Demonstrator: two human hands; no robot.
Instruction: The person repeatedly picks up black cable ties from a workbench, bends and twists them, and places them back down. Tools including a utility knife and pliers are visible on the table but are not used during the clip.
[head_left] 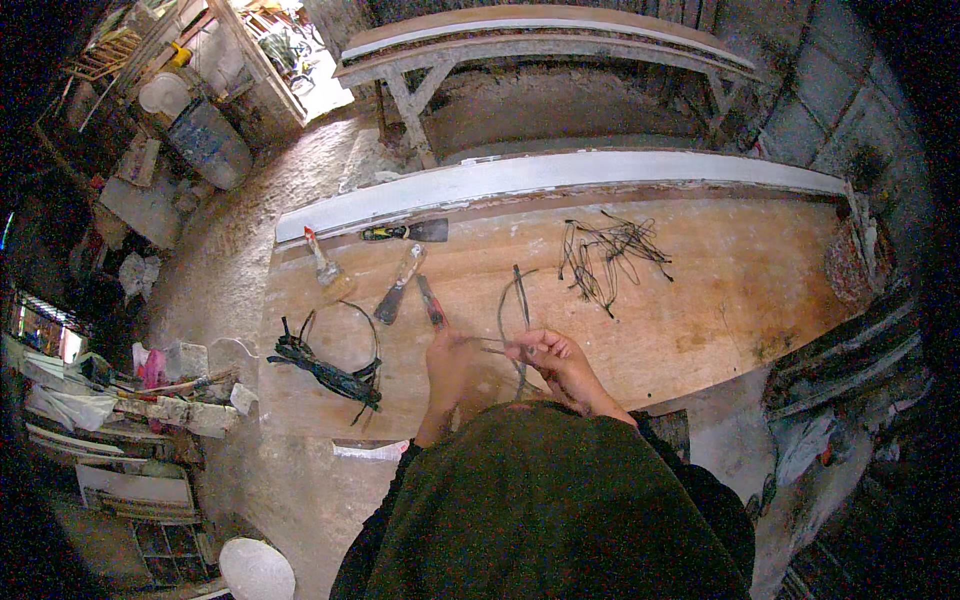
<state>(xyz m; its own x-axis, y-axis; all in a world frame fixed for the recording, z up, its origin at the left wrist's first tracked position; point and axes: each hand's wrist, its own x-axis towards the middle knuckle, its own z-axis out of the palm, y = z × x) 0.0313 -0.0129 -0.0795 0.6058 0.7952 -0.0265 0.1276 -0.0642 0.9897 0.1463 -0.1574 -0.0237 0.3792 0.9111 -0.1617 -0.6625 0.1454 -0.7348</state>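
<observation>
Scuffed wooden tabletop (pixel 720 310), wiry bits everywhere

So there's a long white board (pixel 560 173) along the far edge, well past both hands. The right hand (pixel 562 365) has its fingertips pinched on a thin dark strip (pixel 491 349), which sits in the gap between the hands. The left hand (pixel 447 362) is at the strip's other end, but it's blurry, so can't tell how its fingers are set. A red-and-dark tool (pixel 431 302) pokes out just beyond it. Loose dark strands (pixel 521 290) lie just ahead of the hands, a black bundle (pixel 335 378) is left of the left hand, and a thin black tangle (pixel 600 262) is out beyond the right.
</observation>
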